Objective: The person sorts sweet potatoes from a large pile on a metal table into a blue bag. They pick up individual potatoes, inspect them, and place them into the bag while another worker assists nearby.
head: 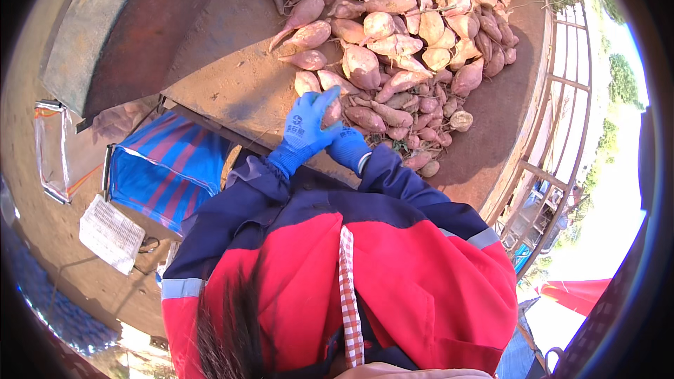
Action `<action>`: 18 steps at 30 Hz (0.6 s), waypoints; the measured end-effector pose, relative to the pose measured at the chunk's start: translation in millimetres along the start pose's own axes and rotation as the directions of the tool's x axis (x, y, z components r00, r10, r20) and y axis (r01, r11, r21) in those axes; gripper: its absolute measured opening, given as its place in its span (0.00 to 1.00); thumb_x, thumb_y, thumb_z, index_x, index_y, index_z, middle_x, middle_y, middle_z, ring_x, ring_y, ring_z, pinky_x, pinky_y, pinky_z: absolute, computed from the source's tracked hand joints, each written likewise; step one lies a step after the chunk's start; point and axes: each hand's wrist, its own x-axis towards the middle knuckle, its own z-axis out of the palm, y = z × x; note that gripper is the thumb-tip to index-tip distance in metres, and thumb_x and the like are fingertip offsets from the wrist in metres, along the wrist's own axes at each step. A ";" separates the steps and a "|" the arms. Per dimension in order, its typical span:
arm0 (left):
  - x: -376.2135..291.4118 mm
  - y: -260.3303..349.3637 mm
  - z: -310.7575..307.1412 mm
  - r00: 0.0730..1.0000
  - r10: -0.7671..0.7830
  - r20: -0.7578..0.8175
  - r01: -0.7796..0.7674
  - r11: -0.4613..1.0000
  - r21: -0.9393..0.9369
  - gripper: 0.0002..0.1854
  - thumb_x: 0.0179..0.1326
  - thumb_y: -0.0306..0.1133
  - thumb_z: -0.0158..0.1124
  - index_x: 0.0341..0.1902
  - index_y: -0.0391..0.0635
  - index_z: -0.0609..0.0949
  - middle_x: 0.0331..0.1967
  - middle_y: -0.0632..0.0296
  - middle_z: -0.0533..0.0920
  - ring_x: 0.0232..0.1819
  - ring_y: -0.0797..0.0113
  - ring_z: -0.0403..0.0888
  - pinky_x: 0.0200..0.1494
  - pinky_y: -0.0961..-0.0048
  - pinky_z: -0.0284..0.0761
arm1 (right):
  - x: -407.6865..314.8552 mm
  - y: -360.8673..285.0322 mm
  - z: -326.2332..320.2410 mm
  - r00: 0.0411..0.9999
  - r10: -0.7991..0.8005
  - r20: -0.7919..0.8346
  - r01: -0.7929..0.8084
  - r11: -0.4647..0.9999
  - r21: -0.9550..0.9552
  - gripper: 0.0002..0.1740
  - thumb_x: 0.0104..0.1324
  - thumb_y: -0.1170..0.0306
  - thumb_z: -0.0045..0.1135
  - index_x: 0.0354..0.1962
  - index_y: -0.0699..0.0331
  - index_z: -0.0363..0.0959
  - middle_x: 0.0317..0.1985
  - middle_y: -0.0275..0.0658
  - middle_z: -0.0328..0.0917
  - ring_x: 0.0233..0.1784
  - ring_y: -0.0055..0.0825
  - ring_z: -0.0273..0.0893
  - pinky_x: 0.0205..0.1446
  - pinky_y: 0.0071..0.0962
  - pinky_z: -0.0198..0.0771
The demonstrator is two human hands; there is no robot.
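Blue work gloves cover both my hands, which meet at the near edge of a rust-brown sorting surface (231,100). My left hand (304,125) is curled around a pink-skinned sweet potato (331,115). Close against it on the right is my right hand (348,145); its fingers are mostly hidden, so its grip does not show. Beyond them rises a large heap of sweet potatoes (392,45). Smaller sweet potatoes (416,110) are gathered just right of my hands, with one cut or broken piece (461,121) at their edge.
A blue and red striped bag (168,163) hangs open at the left, beside a clear bag (66,152) on a frame. A white slotted plastic panel (111,232) is below them. A metal sheet (142,26) stands upper left; a metal railing (566,81) borders the right.
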 end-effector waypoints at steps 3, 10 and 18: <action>27.0 -99.3 4.0 0.863 -0.479 -0.162 0.364 0.810 -0.459 0.44 0.59 0.42 0.73 0.76 0.49 0.63 0.62 0.39 0.72 0.60 0.49 0.75 0.59 0.55 0.74 | 24.9 -5.3 -102.6 0.956 0.001 -0.295 -0.075 0.968 -0.240 0.14 0.63 0.64 0.58 0.46 0.58 0.75 0.41 0.46 0.80 0.44 0.48 0.80 0.43 0.49 0.72; 16.7 -111.0 -37.9 0.782 -0.592 0.197 0.510 0.426 -0.747 0.40 0.66 0.39 0.68 0.78 0.47 0.61 0.69 0.45 0.69 0.61 0.61 0.74 0.59 0.68 0.73 | 230.9 -31.7 -123.7 0.852 -0.422 -0.308 0.107 0.718 -0.688 0.18 0.59 0.61 0.61 0.48 0.52 0.78 0.62 0.35 0.72 0.69 0.37 0.64 0.70 0.45 0.57; 39.3 -85.1 -91.8 0.926 -0.296 -0.234 0.182 0.894 -0.409 0.42 0.64 0.39 0.69 0.78 0.42 0.60 0.69 0.48 0.69 0.68 0.60 0.71 0.70 0.64 0.66 | 210.3 20.7 -221.5 0.888 -0.150 -0.434 0.402 0.710 0.577 0.10 0.74 0.65 0.57 0.44 0.64 0.76 0.41 0.38 0.86 0.43 0.29 0.83 0.46 0.30 0.77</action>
